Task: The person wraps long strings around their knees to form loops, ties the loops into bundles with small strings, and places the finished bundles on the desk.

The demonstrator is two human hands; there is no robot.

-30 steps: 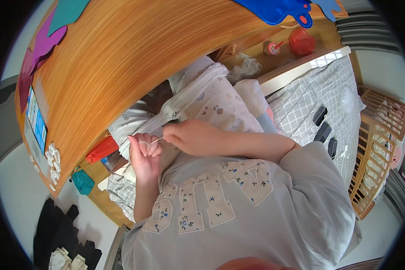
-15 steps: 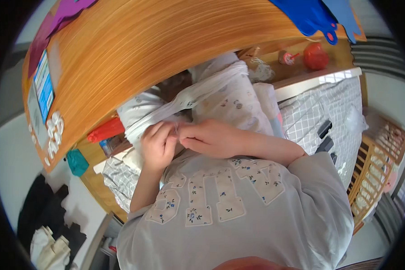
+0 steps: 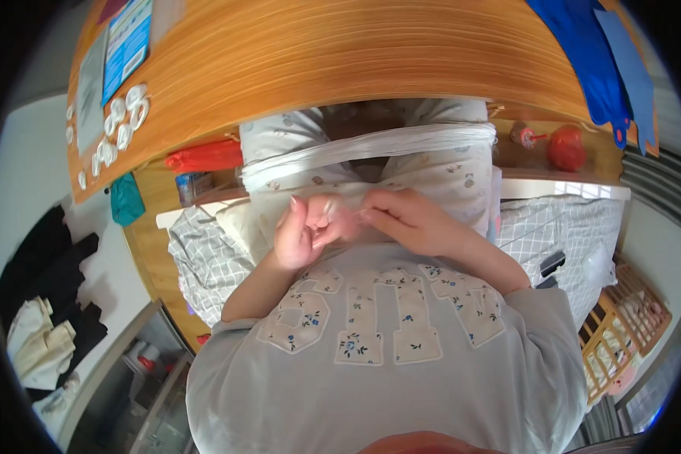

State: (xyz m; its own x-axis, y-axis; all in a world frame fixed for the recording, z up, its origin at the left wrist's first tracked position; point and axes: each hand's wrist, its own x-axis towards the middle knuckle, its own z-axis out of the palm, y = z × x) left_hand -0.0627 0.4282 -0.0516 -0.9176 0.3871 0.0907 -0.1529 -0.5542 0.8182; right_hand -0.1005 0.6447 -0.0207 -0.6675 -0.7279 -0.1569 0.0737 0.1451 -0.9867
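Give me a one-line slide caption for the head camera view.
Both hands, left hand and right hand, pinch a thin white thread over a pale printed cloth bundle below an orange wooden panel.

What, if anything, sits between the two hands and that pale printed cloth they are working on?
Nothing visible does. The left hand and right hand meet right at the pale printed cloth, fingers pinched together against it.

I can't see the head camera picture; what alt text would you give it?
Seen from above, a person's left hand and right hand meet close together over pale patterned fabric, apparently pinching something small and thin between the fingertips. Beyond lie a bunched white cloth band and a curved wooden board; a grey checked sheet lies beneath.
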